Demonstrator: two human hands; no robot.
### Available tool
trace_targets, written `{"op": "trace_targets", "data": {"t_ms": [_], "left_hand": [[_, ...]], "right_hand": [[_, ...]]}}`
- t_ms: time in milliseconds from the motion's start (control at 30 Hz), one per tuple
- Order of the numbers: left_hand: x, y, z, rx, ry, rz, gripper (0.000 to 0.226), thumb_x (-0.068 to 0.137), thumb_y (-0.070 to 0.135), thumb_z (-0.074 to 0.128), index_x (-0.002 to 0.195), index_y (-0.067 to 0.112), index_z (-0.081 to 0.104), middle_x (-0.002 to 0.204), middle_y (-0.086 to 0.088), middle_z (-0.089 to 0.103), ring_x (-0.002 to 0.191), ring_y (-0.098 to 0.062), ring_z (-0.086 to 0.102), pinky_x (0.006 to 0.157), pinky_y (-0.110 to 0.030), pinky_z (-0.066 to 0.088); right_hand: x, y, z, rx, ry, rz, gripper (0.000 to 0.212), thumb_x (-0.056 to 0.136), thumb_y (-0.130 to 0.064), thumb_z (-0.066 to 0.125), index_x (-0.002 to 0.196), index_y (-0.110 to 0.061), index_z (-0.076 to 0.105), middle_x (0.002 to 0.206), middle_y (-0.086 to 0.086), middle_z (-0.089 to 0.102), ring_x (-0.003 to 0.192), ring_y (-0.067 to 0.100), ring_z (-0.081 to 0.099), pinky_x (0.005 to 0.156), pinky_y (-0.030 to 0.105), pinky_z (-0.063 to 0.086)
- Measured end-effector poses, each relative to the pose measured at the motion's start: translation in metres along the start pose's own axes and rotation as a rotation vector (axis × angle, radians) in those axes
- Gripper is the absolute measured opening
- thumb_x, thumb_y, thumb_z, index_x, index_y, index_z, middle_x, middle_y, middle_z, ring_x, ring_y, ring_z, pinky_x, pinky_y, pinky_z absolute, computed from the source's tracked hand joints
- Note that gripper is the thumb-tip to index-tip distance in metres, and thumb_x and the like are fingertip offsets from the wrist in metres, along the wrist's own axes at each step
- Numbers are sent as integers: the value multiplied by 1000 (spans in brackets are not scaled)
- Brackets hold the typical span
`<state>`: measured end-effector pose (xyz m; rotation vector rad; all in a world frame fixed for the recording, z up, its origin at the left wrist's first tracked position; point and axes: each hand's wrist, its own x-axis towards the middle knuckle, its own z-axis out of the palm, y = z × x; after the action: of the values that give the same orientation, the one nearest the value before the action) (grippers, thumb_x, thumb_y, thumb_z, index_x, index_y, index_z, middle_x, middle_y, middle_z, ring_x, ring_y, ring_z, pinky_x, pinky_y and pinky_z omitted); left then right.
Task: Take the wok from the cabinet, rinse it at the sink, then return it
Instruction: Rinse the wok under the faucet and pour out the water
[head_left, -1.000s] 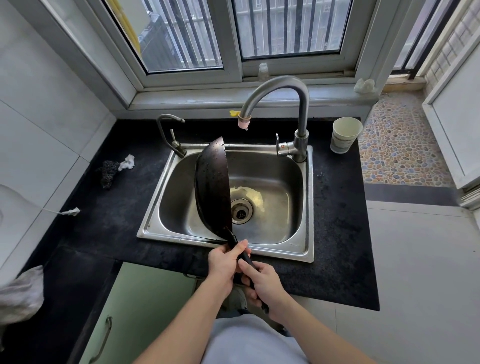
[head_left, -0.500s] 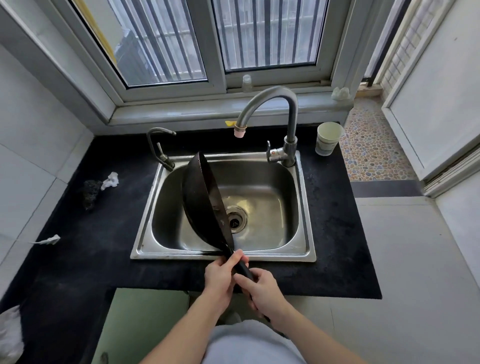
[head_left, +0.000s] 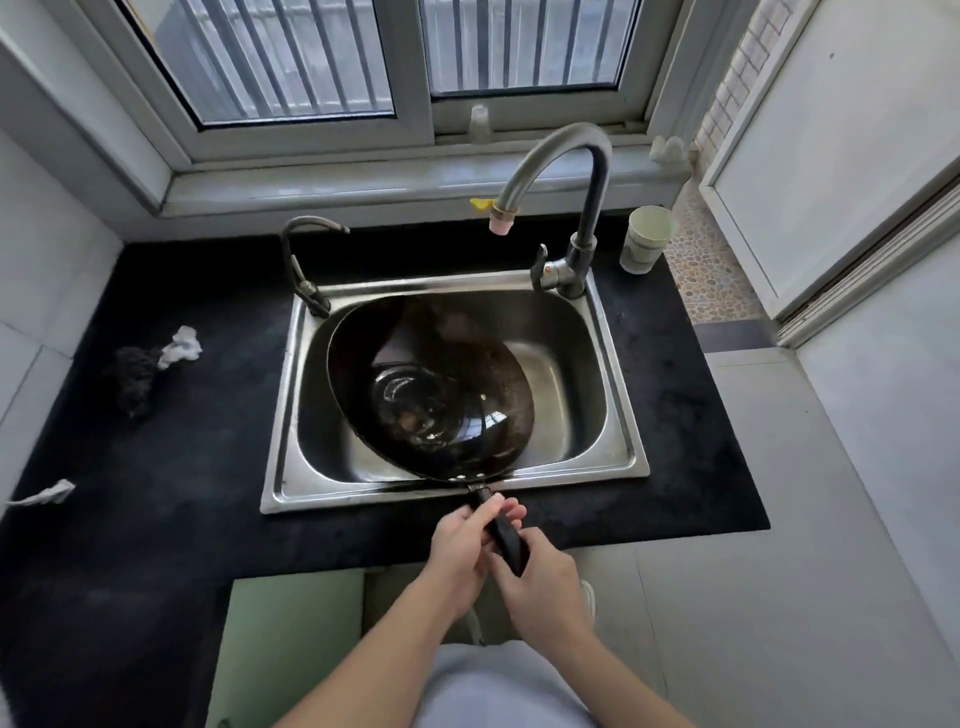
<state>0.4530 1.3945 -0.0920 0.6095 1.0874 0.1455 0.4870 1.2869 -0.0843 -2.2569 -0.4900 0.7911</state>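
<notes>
The wok (head_left: 431, 395) sits inside the steel sink (head_left: 337, 493), bowl facing up and leaning toward the left wall, its black handle (head_left: 506, 535) sticking out over the front rim. Both hands grasp that handle: the left hand (head_left: 462, 540) curls round it close to the pan, and the right hand (head_left: 545, 582) clenches the far end. Glossy rings in the pan's bottom suggest pooled water, and no stream shows at the faucet nozzle (head_left: 500, 221), so the step appears to be swirling and emptying the rinse. To do it well, the person should keep both grips firm and roll the wrists slowly so the water sweeps the sides. The pour should go over the far lip into the basin, clear of the black countertop (head_left: 171, 467).
</notes>
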Motion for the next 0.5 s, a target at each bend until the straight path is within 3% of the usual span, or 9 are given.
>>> {"op": "trace_targets", "data": {"t_ms": [133,333,400,500], "left_hand": [[4,7,-7,84,-2,-19,19,88,6,68,102,-7,69,101,-23,75,94,-31,70,90,-39,56],[8,16,-19,120,-75,-75,20,90,8,66,106,-4,68,105,-20,74,94,-28,72,80,-33,60],[8,18,-24,150,-111,-69,22,91,8,65,109,-6,67,107,-20,74,94,-25,73,75,-29,60],[10,21,-33,167,-153,-66,26,91,6,65,112,-8,64,110,-22,73,97,-25,73,77,-28,60]], "right_hand": [[-8,-11,10,-31,27,49,17,96,-45,57,94,-31,48,81,-10,58,67,4,51,56,14,42],[-8,-14,24,33,1,112,18,100,-45,49,97,-27,51,82,-9,60,74,11,55,58,21,37],[-8,-13,28,178,-48,155,20,99,-39,54,98,-20,56,76,-7,61,64,6,57,55,17,46],[-6,-13,31,499,-219,269,21,98,-31,60,101,-10,62,76,6,67,62,15,68,53,31,58]]}}
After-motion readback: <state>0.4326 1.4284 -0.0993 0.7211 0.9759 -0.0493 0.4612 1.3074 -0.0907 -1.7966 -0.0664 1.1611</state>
